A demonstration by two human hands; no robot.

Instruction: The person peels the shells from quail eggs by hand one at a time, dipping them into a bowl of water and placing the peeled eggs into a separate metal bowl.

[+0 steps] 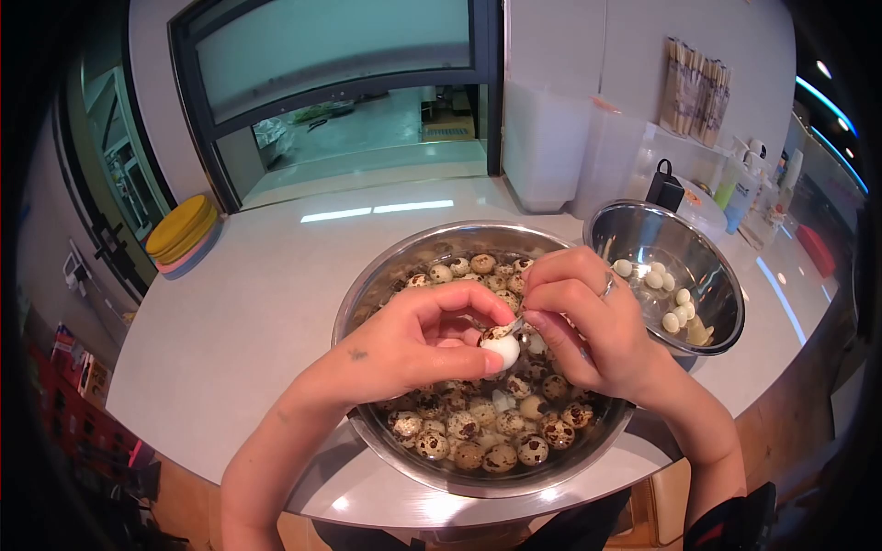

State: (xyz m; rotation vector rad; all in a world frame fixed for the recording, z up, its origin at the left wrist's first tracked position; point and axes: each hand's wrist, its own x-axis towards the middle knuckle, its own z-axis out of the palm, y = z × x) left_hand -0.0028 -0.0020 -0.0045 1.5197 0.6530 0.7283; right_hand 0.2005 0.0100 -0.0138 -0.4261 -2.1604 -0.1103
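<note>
Left hand (432,335): closed on one quail egg (501,351), white and partly bared, between thumb and fingers; we judge the grip is meant to steady it while leaving the shell side exposed.
Right hand (588,317): fingertips pinched on one shell flap (514,324) at the egg's top, we take it to lift shell from the white; one ring (608,285) worn.
Hands: two, nearly meeting at the egg, above the large bowl, where we suppose fragments can drop.
Large steel bowl (341,321): one, directly below the hands, holding water.
Speckled quail eggs (501,457): in that bowl, several dozen; overlap and hands prevent an exact count.
Small steel bowl (726,303): one, beyond the right hand, placed, we think, within its easy reach.
Peeled quail eggs (671,322): in the small bowl; we count about eight, plus one yellowish piece (700,331) we cannot identify.
Counter (248,294): one, pale, under both bowls.
Round discs (184,228): one stack at far left, yellow over pink and blue; exact number unclear to us.
Black object (665,190): one, with a loop handle, behind the small bowl.
</note>
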